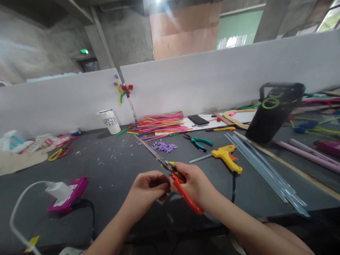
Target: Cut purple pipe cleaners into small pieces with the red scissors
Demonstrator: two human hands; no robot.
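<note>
We seem to be positioning the red tool (188,197), our right hand (198,182) gripping it, our left hand (145,189) curled alongside, contents unclear; closing it calls for clear fingertips.

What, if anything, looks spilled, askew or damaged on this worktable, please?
Nothing looks clearly damaged. White scraps litter the dark tabletop left of the loose purple pieces, so that patch looks untidy. The black bottle appears to lean right, but the camera's slanted view may cause that.

Green logo (271,102) on black bottle (268,122); white cup's (113,126) markings (108,120), green sign (84,51) unreadable.
</note>
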